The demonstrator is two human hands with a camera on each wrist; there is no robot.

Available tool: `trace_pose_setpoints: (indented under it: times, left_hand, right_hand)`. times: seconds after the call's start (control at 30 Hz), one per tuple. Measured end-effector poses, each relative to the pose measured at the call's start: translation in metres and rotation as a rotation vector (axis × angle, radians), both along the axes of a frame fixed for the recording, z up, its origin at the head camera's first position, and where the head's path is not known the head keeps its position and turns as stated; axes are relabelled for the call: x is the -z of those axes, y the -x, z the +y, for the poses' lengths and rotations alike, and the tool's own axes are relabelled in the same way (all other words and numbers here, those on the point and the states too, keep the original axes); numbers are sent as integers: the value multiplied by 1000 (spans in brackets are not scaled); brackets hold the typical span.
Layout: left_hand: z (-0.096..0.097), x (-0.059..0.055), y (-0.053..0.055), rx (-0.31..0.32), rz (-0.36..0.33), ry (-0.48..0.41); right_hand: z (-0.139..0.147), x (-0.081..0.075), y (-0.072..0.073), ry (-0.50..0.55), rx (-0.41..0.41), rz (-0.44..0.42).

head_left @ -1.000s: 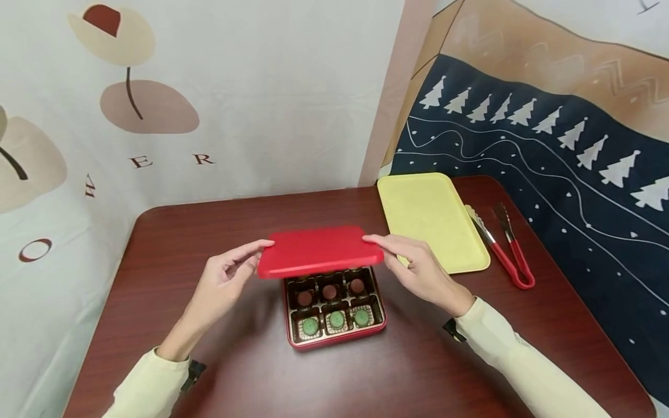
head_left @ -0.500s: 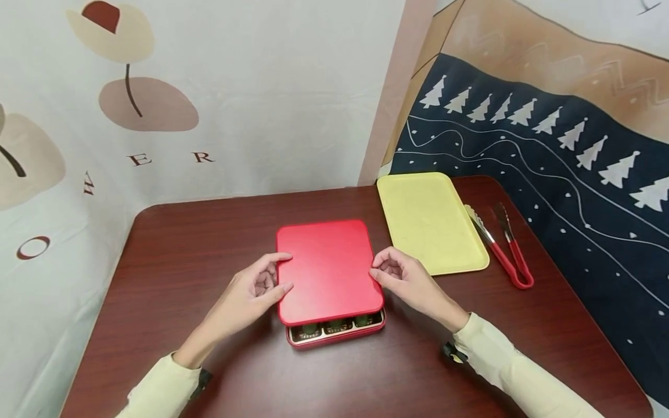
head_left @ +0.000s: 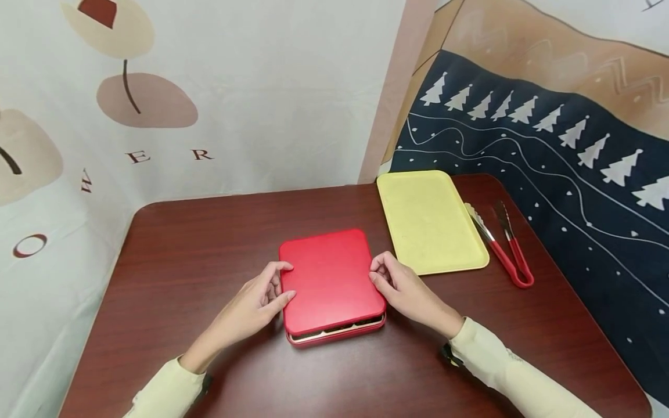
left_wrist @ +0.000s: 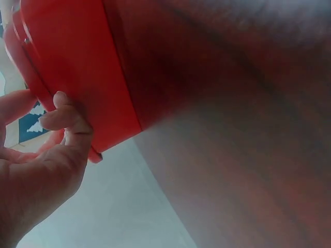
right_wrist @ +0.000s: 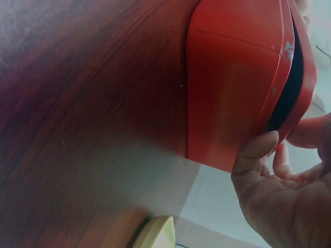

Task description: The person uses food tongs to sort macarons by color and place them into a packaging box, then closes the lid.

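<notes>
In the head view a red lid (head_left: 331, 284) lies over a red tin box (head_left: 342, 337), slightly tilted and raised at the near edge. A strip of the box's gold-toned insert shows in the gap there, and its contents are hidden. My left hand (head_left: 256, 305) pinches the lid's left edge, thumb and index finger on top. At the right edge my right hand (head_left: 410, 290) grips the lid the same way. From the right wrist a dark gap parts the lid (right_wrist: 308, 77) from the box wall (right_wrist: 232, 82); the left wrist view shows the box's side (left_wrist: 77, 62) close to my fingers.
A yellow tray (head_left: 431, 223) lies right of and behind the box. Beside it are tongs (head_left: 504, 252) with red handles, near the table's right edge. Patterned cloths hang behind and to the right of the brown table (head_left: 198, 244).
The lid was held tilted above the box, with brown and green chocolates in view. Both hands have brought it down and toward me, over the box, narrowing the near gap.
</notes>
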State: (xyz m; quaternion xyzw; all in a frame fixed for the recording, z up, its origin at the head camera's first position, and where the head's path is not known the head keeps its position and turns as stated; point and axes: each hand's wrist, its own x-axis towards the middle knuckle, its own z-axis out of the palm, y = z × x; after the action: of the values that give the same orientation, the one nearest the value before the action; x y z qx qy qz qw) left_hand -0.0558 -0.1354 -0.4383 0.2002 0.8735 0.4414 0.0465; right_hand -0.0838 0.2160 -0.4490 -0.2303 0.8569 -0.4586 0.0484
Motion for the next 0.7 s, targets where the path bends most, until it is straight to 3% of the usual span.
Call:
trace_pose_setpoints:
  times: [0.2,0.4,0.53,0.63,0.7]
  left_hand:
    - [4,3,-7,-5,16,13]
    - [7,6,-17,-50,4,-7]
    - [10,10,-29,-125,-78,-87]
    - [12,10,-40,-170,-226,-139]
    - [12,10,-48,-162,-319,-163]
  right_hand:
    - [1,5,-9,-103,8,81]
    - [2,10,-22,-60,42,83]
    - [5,10,-30,-31,86,-7]
    - [9,8,-37,-22,110,-141]
    - [12,6,-41,-6,109,-238]
